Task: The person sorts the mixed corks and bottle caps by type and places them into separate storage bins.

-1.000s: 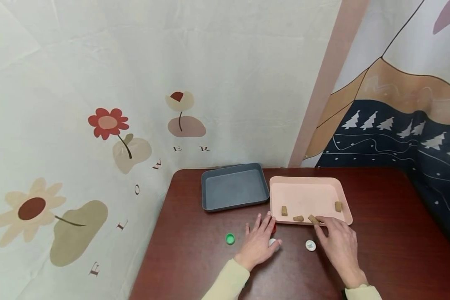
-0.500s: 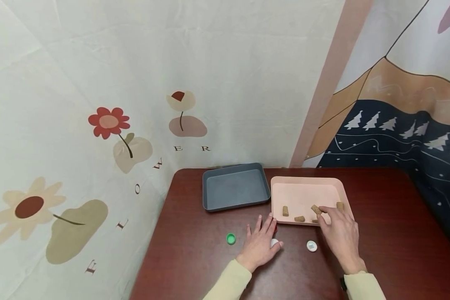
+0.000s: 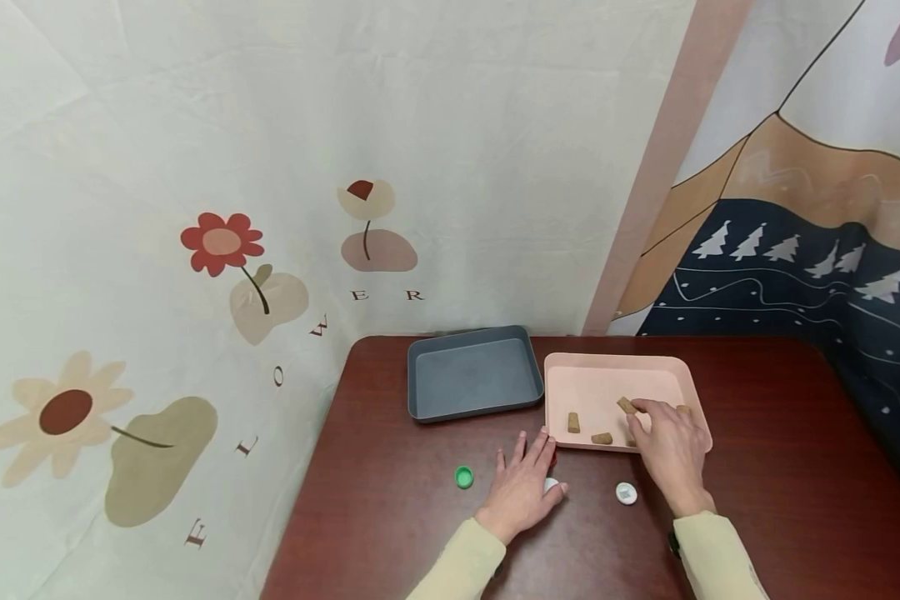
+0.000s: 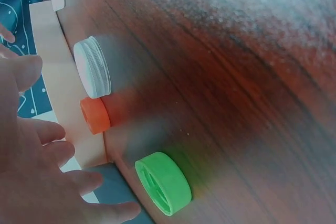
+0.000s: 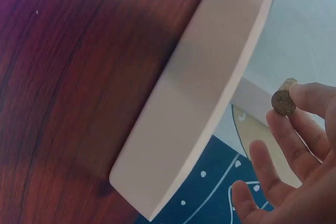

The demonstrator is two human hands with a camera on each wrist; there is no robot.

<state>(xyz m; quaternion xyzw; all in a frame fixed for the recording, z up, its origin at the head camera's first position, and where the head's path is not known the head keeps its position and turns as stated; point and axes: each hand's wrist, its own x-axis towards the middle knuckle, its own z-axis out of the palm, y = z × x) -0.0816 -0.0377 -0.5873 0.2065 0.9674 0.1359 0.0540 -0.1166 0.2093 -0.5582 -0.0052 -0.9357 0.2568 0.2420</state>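
Between thumb and fingers, my right hand [image 3: 671, 457] pinches a cork [image 5: 284, 98] above the pink tray [image 3: 615, 373]. More corks lie in the tray: one at the left [image 3: 573, 422], another near the front wall [image 3: 602, 438], and one partly hidden beside the right hand. My left hand [image 3: 519, 493] is spread with straight fingers above the table, just in front of the tray. In the left wrist view a ridged white lid [image 4: 93, 67] and a red-orange cap [image 4: 95, 115] stand near it; in the head view the hand partly covers both.
A green cap [image 3: 463, 477] lies left of the left hand. A white round piece [image 3: 626, 493] sits in front of the pink tray. The dark grey tray [image 3: 420, 414] adjoins the pink one on its left. Behind the table [image 3: 765, 467] hangs a printed cloth.
My right hand has lifted the cork from the tray's front edge and carried it farther over the tray, away from the body. The left hand has stayed in place.
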